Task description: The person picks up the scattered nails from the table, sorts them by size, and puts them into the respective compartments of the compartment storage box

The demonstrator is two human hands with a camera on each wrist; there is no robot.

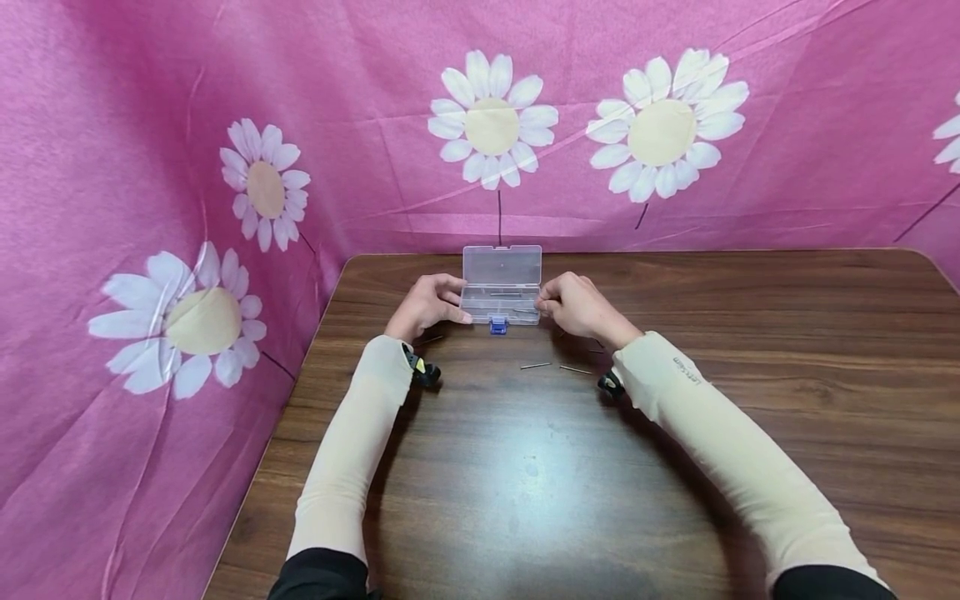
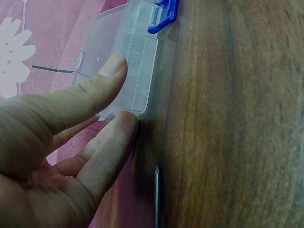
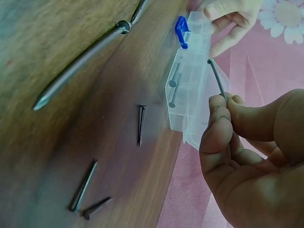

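A clear plastic storage box (image 1: 480, 317) stands at the table's back edge, its lid (image 1: 502, 265) raised and a blue latch (image 1: 498, 326) hanging at the front. My left hand (image 1: 428, 307) holds the box's left end, thumb (image 2: 107, 78) at the front and fingers round the side. Over the box's right end, my right hand (image 1: 576, 305) pinches a nail (image 3: 217, 78) between thumb and fingertips, its head pointing away from the hand. Nails (image 3: 175, 88) lie inside the box, seen through its wall.
Several loose nails lie on the brown wooden table (image 1: 465, 467), among them one nail (image 1: 536, 365) in front of the box and another (image 1: 575, 369) to its right. One nail (image 2: 157, 194) lies close to my left hand. A pink flowered cloth (image 1: 375, 100) hangs behind the table.
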